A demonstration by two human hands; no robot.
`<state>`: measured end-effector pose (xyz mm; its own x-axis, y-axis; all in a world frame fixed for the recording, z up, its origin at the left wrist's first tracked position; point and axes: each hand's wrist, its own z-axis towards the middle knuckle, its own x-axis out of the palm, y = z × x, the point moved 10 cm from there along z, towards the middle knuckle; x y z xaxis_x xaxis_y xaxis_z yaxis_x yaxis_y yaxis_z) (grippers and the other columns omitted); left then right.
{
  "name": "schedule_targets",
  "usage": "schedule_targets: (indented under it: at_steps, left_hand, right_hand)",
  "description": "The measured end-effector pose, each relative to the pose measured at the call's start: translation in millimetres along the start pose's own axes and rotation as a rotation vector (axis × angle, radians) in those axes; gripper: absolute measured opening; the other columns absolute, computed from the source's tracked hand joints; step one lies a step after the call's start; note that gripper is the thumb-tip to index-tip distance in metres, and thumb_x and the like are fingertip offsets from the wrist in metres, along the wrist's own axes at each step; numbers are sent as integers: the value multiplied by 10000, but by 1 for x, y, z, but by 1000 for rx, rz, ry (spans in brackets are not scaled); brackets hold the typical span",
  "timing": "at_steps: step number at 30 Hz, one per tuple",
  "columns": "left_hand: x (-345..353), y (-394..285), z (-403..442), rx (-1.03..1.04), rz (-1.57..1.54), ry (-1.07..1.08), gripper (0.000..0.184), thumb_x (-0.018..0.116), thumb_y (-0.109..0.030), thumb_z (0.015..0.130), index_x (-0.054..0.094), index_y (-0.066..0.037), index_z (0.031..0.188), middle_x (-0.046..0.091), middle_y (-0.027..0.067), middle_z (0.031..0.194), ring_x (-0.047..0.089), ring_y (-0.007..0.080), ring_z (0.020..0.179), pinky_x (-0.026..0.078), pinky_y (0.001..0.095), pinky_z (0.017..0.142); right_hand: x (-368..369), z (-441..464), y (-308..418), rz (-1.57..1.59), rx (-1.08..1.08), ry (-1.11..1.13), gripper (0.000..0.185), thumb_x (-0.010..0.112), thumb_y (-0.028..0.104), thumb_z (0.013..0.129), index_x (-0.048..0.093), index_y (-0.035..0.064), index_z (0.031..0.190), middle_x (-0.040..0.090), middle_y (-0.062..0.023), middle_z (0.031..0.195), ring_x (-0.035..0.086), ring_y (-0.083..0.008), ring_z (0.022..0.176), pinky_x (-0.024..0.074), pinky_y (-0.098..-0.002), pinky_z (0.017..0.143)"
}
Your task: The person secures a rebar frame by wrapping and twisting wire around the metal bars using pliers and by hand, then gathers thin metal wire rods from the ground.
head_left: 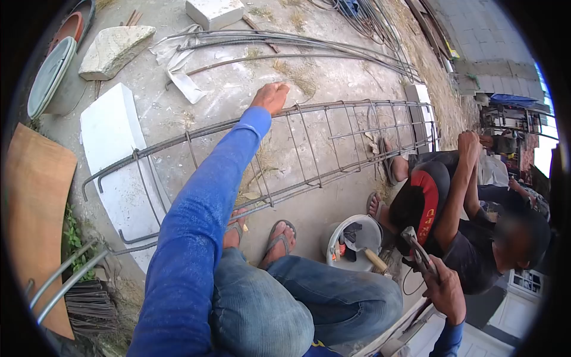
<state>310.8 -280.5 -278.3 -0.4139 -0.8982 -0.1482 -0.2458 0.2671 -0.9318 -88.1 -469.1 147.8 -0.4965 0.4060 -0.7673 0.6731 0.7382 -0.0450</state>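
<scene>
A long rebar cage (309,172) with cross ties lies across the view, its ends over white blocks. My left hand (270,98), in a blue sleeve, is closed at the cage's far upper bar. Whatever its curled fingers hold is hidden; a thin wire (306,86) curves on the ground just past them. My right hand (446,291) grips a pair of pincers (421,253) by the handles, apart from the cage, jaws pointing up and away. Between my knees and the co-worker stands a white bucket (333,241) holding a wooden-handled tool (375,260) and dark items.
A co-worker (476,232) in dark clothes sits at the right, beside the cage. White blocks (119,137) (419,98) sit under the cage ends. Loose rebar rods (285,38) lie beyond it. Stacked basins (50,80), a stone chunk (113,50) and a wooden board (38,220) are at the left.
</scene>
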Motion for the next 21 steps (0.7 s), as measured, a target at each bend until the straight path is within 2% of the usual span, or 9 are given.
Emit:
schedule_targets:
  at_steps: [3,5,6,9,12,15,17,18,21]
  left_hand:
    - [-6,-12,-8,37,54,-69,562,532,-450,996,640,-54,1379,716,183,1249,708,291,1102,504,371,1000]
    - [-8,-13,-8,96,79,-116,531,546,-436,985,658,-83,1366,711,185,1260,687,314,1148,488,374,1029]
    - [-6,-9,-7,41,28,-74,494,562,-416,973,674,-120,1352,705,199,1264,655,344,1196,473,378,1055]
    - [-8,-11,-9,26,27,-82,476,569,-393,962,686,-113,1329,712,197,1242,674,346,1153,489,393,1028]
    - [-4,-6,-6,-36,-75,3,473,565,-361,950,669,-89,1323,714,191,1230,687,354,1110,505,413,998]
    - [-18,-16,-20,-70,-34,-99,475,549,-335,940,642,-76,1327,708,180,1234,699,353,1062,517,433,974]
    - [-18,-17,-20,-62,-56,-118,485,520,-310,950,620,-81,1366,686,194,1281,682,361,1114,503,425,1011]
    - [-17,-16,-19,-58,-68,-126,491,505,-297,955,610,-84,1385,676,201,1305,673,365,1140,496,421,1029]
    - [-14,-25,-14,93,-27,-86,502,471,-264,964,592,-98,1421,638,216,1372,627,374,1233,463,408,1081]
  right_hand:
    - [-40,40,118,-516,-523,-347,560,627,-45,870,573,151,1392,629,-182,1114,703,-340,876,559,-434,748]
    - [-48,73,185,-802,-679,-568,633,641,-52,844,551,194,1422,573,-176,1210,677,-348,977,554,-435,792]
    - [-44,89,219,-888,-741,-613,643,636,-49,842,549,205,1426,564,-174,1240,671,-351,996,545,-426,833]
    - [-28,156,300,-1132,-1067,-736,621,636,11,879,537,238,1449,555,-159,1285,667,-341,1032,515,-426,963]
    - [2,223,354,-1372,-1143,-765,524,612,76,940,559,249,1432,553,-141,1313,670,-314,1095,482,-459,1061]
    - [26,257,379,-1503,-1149,-679,450,603,126,967,587,245,1400,552,-127,1326,670,-317,1128,463,-493,1096]
    - [32,267,383,-1528,-1134,-644,408,603,159,972,608,241,1373,552,-117,1331,672,-324,1137,456,-506,1103]
    - [34,273,382,-1533,-1077,-585,508,616,130,945,576,279,1428,548,-115,1381,656,-291,1166,462,-469,1099]
    - [36,276,382,-1585,-1034,-536,507,619,141,946,575,285,1430,546,-115,1388,653,-289,1175,452,-471,1110]
